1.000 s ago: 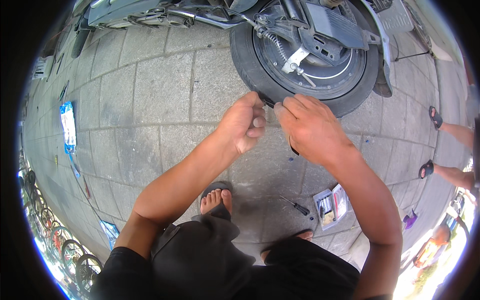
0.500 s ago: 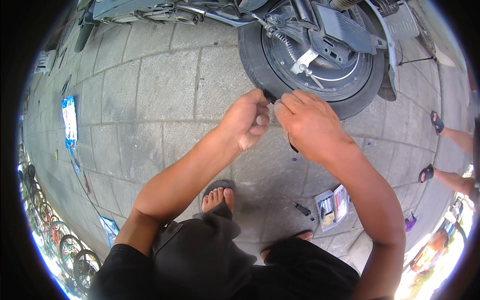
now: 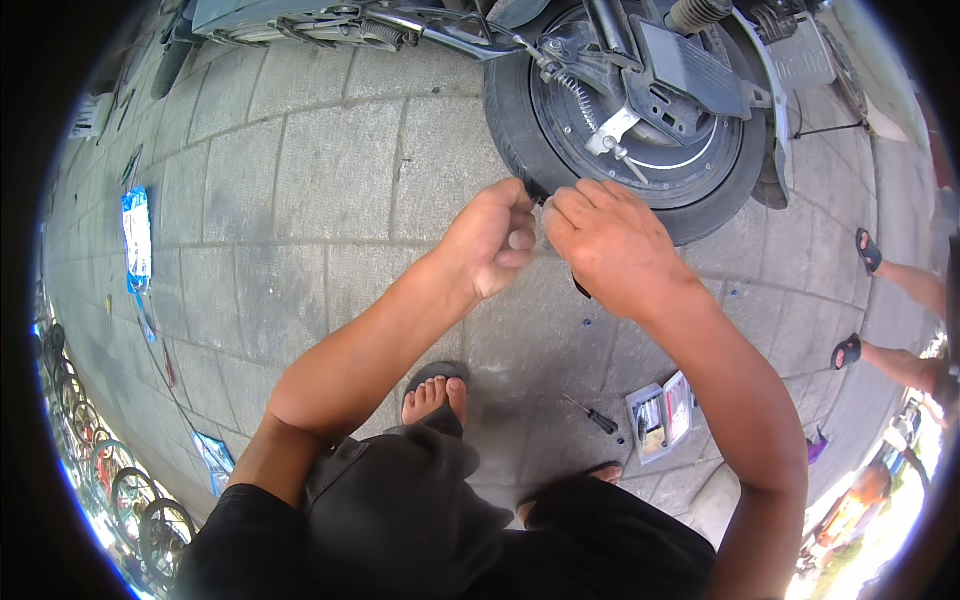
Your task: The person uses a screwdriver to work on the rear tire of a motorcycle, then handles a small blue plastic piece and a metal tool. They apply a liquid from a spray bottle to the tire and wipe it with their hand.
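Note:
My left hand (image 3: 495, 235) is closed, its thumb and fingertips on a small black object (image 3: 537, 195) at the lower left edge of the scooter's rear tyre (image 3: 708, 205). My right hand (image 3: 610, 245) is closed on the same object, fingers curled over it; a dark piece shows under its palm. What exactly the object is, I cannot make out. Above my hands are the wheel hub, a spring-loaded rod (image 3: 580, 95) and a silver bracket. Near my right forearm lie a screwdriver (image 3: 600, 418) and an open plastic kit box (image 3: 660, 415) of small items.
Another person's sandaled feet (image 3: 868, 250) are at the right. Blue-white packages (image 3: 136, 238) and thin tools lie on the paving at the left. Bicycles (image 3: 120, 470) line the lower-left rim. Scooter bodywork (image 3: 260, 20) spans the top.
The wheel has shifted slightly right and down in the picture as the view moved a little. My hands stay closed together at the tyre's edge, with only slight movement.

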